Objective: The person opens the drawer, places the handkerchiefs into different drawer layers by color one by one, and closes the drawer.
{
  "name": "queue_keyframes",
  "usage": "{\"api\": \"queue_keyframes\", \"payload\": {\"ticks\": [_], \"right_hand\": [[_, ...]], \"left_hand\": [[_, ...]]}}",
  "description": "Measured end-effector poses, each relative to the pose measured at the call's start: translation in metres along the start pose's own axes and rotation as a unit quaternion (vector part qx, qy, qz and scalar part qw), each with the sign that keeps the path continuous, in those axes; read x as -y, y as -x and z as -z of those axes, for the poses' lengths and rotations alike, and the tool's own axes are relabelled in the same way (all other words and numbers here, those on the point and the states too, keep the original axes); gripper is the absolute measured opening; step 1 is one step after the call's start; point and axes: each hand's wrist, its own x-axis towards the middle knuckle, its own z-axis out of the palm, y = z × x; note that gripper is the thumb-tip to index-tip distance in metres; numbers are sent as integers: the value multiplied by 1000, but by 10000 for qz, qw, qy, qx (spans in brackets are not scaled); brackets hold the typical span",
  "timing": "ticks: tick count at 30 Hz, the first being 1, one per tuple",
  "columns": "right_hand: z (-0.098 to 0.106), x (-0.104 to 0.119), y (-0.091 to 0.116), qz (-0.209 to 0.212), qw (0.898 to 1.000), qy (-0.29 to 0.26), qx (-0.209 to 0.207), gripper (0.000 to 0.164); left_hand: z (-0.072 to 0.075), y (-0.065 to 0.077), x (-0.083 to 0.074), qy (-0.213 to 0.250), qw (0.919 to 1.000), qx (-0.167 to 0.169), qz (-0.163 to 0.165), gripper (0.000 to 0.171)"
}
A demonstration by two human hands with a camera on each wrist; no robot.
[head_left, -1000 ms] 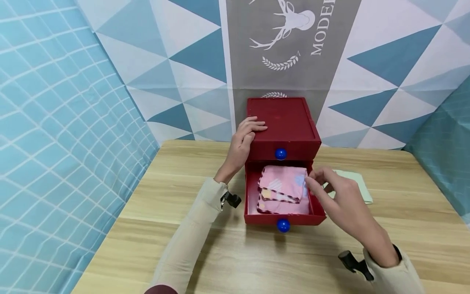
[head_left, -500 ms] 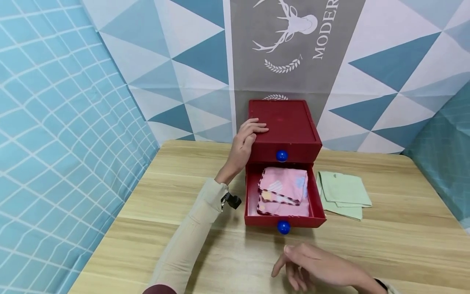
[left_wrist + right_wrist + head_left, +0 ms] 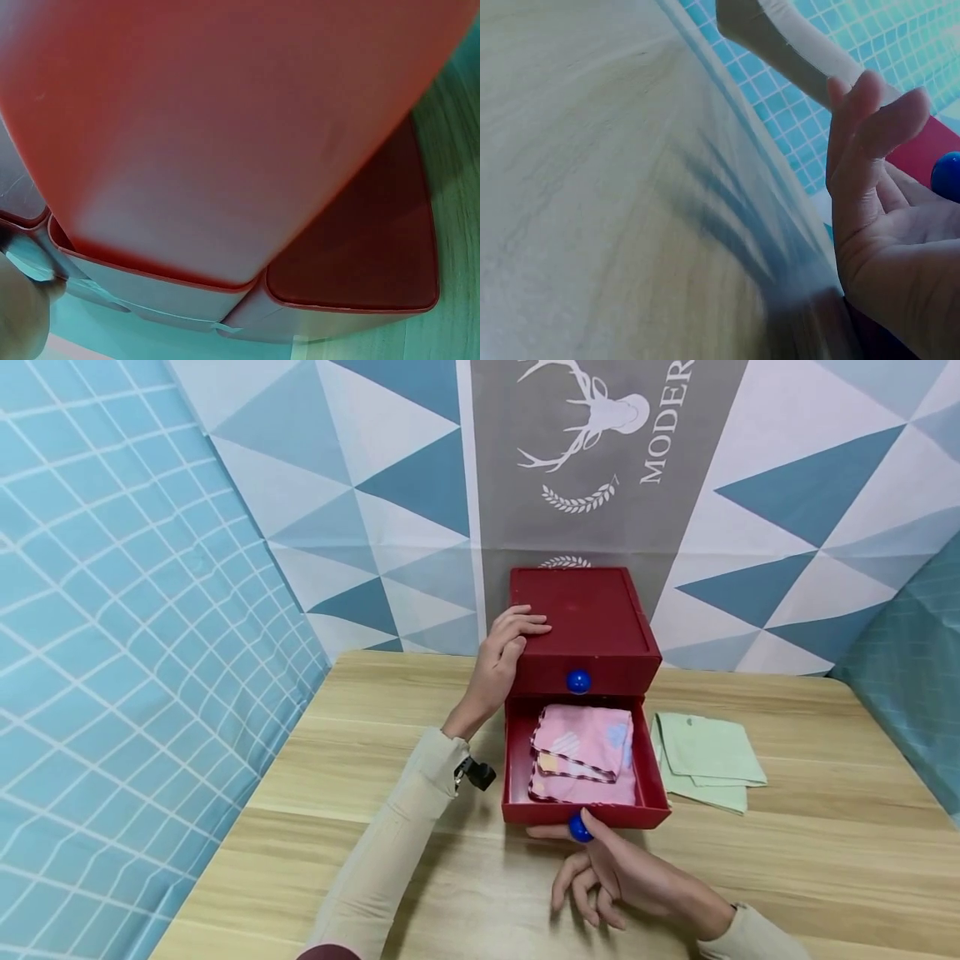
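A red two-drawer box [image 3: 577, 610] stands on the table, its lower drawer [image 3: 517, 760] pulled out. In that drawer lies a folded pink cloth [image 3: 581, 743] with a checkered edge. My left hand [image 3: 500, 656] rests on the box's left top edge, fingers lying over the lid; part of it shows in the left wrist view. My right hand [image 3: 622, 872] is at the drawer's front, thumb and index finger on either side of the lower blue knob [image 3: 580, 827]. Its other fingers hang loosely curled below. In the right wrist view the knob sits at the right edge.
A folded pale green cloth [image 3: 708, 752] lies on the wooden table [image 3: 810, 827], right of the drawer. The upper drawer, with its own blue knob [image 3: 578, 682], is closed. A patterned backdrop [image 3: 405, 527] rises behind the box.
My right hand has moved from beside the pink cloth, out past the drawer's front, then to the lower knob. The drawer still stands out; my left hand stays on the box.
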Motion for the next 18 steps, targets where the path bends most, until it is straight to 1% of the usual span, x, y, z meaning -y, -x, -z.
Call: {"api": "queue_keyframes", "payload": {"ticks": [4, 6, 11, 13, 18], "right_hand": [[2, -1, -2, 65, 9998, -141, -95, 66], [2, 0, -2, 66, 9998, -170, -103, 65], [1, 1, -3, 105, 9996, -231, -116, 64], [0, 1, -3, 137, 9994, -254, -164, 63], [-4, 3, -2, 343, 9974, -387, -492, 65]], "left_hand": [[3, -1, -18, 37, 10000, 57, 51, 39], [4, -2, -20, 50, 9999, 66, 68, 39], [1, -1, -1, -19, 10000, 6, 91, 41], [1, -1, 4, -83, 9999, -4, 113, 42], [1, 1, 9, -198, 9997, 44, 137, 43]]}}
